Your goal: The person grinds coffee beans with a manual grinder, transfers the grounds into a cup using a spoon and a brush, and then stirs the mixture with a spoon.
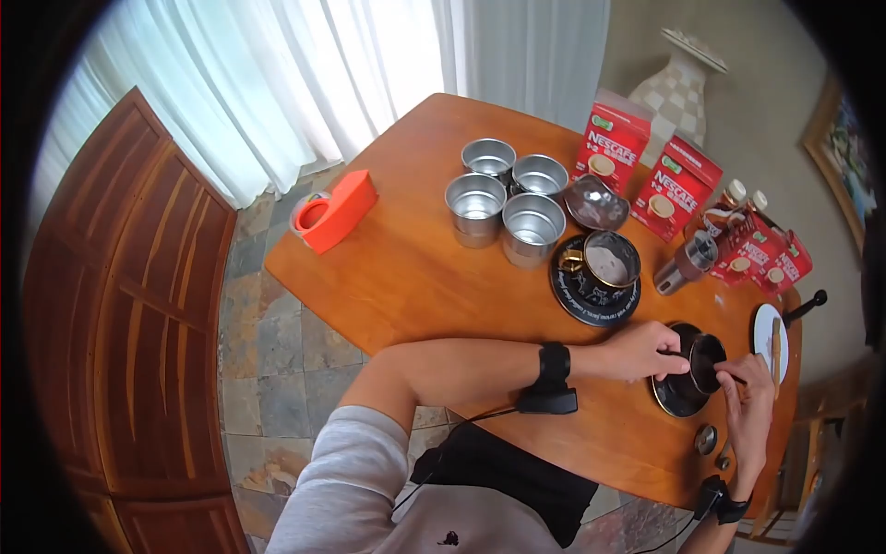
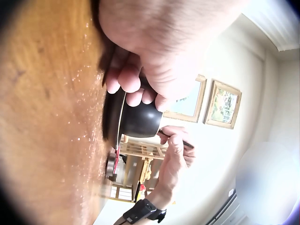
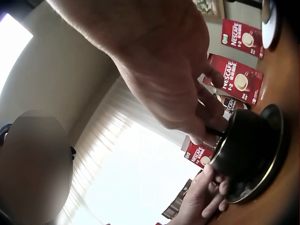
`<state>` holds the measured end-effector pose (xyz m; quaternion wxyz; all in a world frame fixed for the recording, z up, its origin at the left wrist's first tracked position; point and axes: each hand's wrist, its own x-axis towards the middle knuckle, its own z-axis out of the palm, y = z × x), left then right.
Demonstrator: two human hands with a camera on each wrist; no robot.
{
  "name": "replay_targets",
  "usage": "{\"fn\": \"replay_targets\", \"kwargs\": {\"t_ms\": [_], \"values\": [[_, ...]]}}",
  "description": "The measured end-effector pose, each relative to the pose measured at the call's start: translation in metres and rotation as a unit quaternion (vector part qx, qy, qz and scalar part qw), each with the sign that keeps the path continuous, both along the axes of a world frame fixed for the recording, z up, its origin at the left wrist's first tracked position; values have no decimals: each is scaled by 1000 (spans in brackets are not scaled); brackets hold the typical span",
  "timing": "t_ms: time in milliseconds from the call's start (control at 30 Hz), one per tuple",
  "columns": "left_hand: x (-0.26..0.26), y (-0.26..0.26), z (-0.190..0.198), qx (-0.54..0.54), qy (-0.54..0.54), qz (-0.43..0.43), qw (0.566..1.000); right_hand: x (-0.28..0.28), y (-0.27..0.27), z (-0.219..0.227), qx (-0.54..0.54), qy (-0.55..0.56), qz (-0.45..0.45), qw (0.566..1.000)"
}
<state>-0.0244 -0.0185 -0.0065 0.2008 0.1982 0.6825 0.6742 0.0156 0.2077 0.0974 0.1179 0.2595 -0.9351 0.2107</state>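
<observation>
A black cup point(image 1: 709, 346) with a gold rim stands on a black saucer point(image 1: 676, 399) near the table's right front. My left hand point(image 1: 637, 355) holds the cup at its left side, fingers curled in low by the saucer, thumb near the rim; the handle is hidden. On the cup's other side, my right hand point(image 1: 749, 399) pinches a thin dark stick-like handle point(image 3: 214, 131) that slants over the rim into the cup. Its lower end is hidden inside. A second black cup point(image 1: 631, 274) with a gold handle and pale, frothy contents sits on a patterned black saucer point(image 1: 591, 312) farther back.
Several metal cups point(image 1: 475, 208) stand mid-table beside a glass bowl point(image 1: 597, 205). Red Nescafe boxes point(image 1: 678, 185) line the back, with a metal-and-clear cylinder point(image 1: 683, 266) before them. An orange tape dispenser point(image 1: 343, 214) lies left, a white plate point(image 1: 764, 337) right, a small round metal piece point(image 1: 706, 439) in front.
</observation>
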Motion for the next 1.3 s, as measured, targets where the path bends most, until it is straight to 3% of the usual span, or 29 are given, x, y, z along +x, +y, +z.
{"fn": "replay_targets", "kwargs": {"t_ms": [33,133,267,400,533,633,733,833,933,1033,1167,1300], "values": [[1,1,-3,2,3,1,1000,-1,-4,-3,-9,17,-27,999],[-2,5,-7,4,4,-6,1000,-9,-1,-6,20,14,11,1000],[-3,1,-4,-6,7,-8,1000,9,2,4,0,-56,55,997],[-3,3,-4,0,6,-13,1000,-1,-5,-10,43,55,-30,997],[-4,3,-3,-9,-2,-14,1000,6,-1,-6,75,37,-10,996],[-4,4,-5,-7,-2,-14,1000,1,-3,-1,11,3,-16,1000],[-4,5,-9,1,0,-13,1000,-4,-2,-9,57,47,-16,997],[-4,5,-10,5,2,-16,1000,10,-7,5,61,-10,-8,998],[-4,4,-8,2,-3,-17,1000,2,-8,-2,-19,-13,-44,999],[-5,4,-8,-1,-5,-19,1000,2,-1,-6,51,33,-39,997],[-4,2,-5,-1,-1,-20,1000,10,-9,6,3,-55,-5,998],[-4,4,-8,7,-4,-22,1000,-6,-11,-13,14,63,-30,997]]}}
